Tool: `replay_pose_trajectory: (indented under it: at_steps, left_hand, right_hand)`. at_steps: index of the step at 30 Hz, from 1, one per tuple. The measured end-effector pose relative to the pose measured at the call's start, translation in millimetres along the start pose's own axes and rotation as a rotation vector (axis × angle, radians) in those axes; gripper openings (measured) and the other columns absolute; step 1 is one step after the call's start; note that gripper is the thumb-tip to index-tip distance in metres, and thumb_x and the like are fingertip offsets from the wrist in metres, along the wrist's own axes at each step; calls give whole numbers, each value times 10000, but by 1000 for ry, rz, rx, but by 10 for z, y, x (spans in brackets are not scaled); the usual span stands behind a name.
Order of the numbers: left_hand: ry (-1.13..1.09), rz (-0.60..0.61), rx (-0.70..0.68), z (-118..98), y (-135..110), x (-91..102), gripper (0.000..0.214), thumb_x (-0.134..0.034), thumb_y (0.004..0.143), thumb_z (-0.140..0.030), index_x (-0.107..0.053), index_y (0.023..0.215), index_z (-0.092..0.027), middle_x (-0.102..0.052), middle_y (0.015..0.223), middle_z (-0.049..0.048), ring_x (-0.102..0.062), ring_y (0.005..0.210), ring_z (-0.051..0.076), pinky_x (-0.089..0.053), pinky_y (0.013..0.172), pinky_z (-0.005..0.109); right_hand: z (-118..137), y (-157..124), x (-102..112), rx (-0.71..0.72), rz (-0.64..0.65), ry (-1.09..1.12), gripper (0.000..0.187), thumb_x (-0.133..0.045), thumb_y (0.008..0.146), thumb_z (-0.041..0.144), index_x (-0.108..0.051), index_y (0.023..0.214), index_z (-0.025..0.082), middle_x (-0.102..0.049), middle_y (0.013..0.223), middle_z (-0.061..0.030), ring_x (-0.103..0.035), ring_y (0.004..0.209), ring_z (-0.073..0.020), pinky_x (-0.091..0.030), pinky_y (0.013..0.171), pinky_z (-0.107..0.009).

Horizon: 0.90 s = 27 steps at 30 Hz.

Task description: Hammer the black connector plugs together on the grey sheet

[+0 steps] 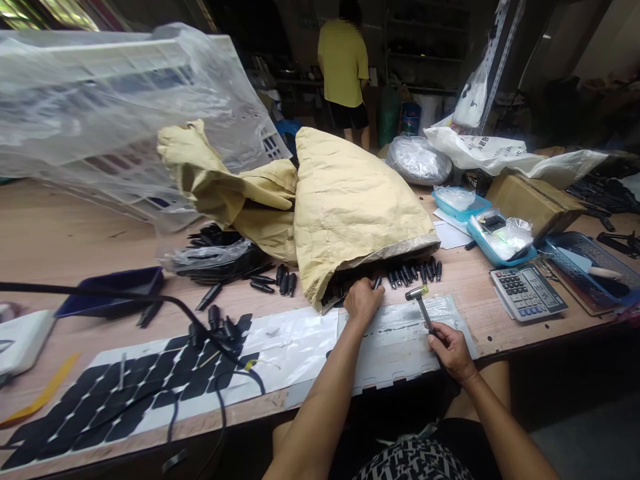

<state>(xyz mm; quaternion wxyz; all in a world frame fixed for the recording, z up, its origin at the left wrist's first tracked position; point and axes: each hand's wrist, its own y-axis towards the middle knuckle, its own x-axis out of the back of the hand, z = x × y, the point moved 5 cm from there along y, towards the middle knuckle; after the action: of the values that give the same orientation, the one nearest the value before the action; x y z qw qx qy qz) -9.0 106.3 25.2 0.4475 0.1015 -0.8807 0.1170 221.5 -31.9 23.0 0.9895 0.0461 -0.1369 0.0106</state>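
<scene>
A workshop, judging by the hammer (425,315), black parts (285,281) and workbench (80,230).

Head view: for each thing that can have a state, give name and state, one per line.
Sack: open, lying down
Hammer: held, head up
Right hand: closed around hammer
Left hand: at sack's mouth, grip unclear
Calculator: face up
Navy tray: uncovered
White rack: wrapped in plastic

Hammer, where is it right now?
In the head view, right of centre, the hammer is held in the right hand, to the left of the calculator.
</scene>
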Motion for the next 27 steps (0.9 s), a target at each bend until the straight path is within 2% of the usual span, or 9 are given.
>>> replay_pose_trajectory:
  at_steps: [2, 5, 7, 9, 14, 19, 23, 27]
  left_hand:
    - [-56, -8, -81, 98, -159, 53, 166, -619, 774, -345, -656, 877, -220, -704, 888, 67, -643, 864, 261, -426, 698, 309]
    - [-179, 110, -326, 111, -458, -5, 136, -629, 788, -322, -634, 875, -217, -663, 814, 13, -599, 760, 186, -405, 673, 268]
    - [-202, 164, -496, 64, -649, -82, 116, -639, 791, -286, -641, 881, -214, -649, 835, 10, -579, 784, 178, -409, 712, 274]
    - [-177, 149, -594, 28, -765, -144, 111, -657, 799, -281, -659, 887, -214, -643, 868, 21, -569, 841, 191, -408, 766, 296]
    - [-167, 145, -623, 24, -765, -223, 143, -695, 813, -326, -685, 900, -213, -646, 885, 29, -575, 869, 202, -405, 793, 319]
    - [-200, 133, -570, 61, -711, -217, 142, -708, 802, -296, -689, 910, -206, -641, 902, 27, -580, 887, 197, -413, 789, 309]
    - [-220, 154, -545, 64, -697, -230, 130, -713, 793, -287, -698, 896, -210, -635, 886, 20, -579, 876, 189, -414, 786, 302]
    - [-246, 158, -532, 59, -689, -230, 125, -718, 787, -284, -701, 885, -207, -636, 883, 20, -575, 868, 184, -414, 791, 299]
  right_hand:
    - [1, 0, -4, -9, 3, 5, 306, -589, 861, 331, -690, 1066, 127, -587, 619, 11, -538, 568, -142, -464, 573, -253]
    - [4, -1, -3, -20, -4, 4, 316, -582, 868, 347, -683, 1073, 128, -579, 618, 14, -540, 575, -148, -467, 583, -262]
    - [13, -3, 0, -22, -7, -7, 319, -581, 869, 350, -683, 1076, 129, -578, 618, 14, -545, 579, -151, -469, 582, -262]
    - [27, -5, 2, -19, -3, -22, 322, -580, 872, 344, -683, 1088, 128, -591, 629, 9, -556, 587, -154, -473, 581, -260]
    - [47, -19, -25, 13, 12, -116, 326, -578, 883, 329, -677, 1122, 131, -666, 714, -27, -601, 630, -171, -506, 607, -270]
    - [67, -91, -71, 40, -23, -243, 296, -608, 865, 316, -697, 1088, 144, -722, 783, -58, -650, 682, -203, -543, 647, -294]
    - [177, -140, -44, 18, -55, -270, 285, -602, 868, 323, -703, 1073, 152, -736, 776, -66, -675, 684, -222, -556, 640, -306]
    - [256, -134, 9, 79, -55, -337, 307, -589, 869, 309, -697, 1117, 162, -755, 866, -88, -697, 748, -241, -565, 681, -321]
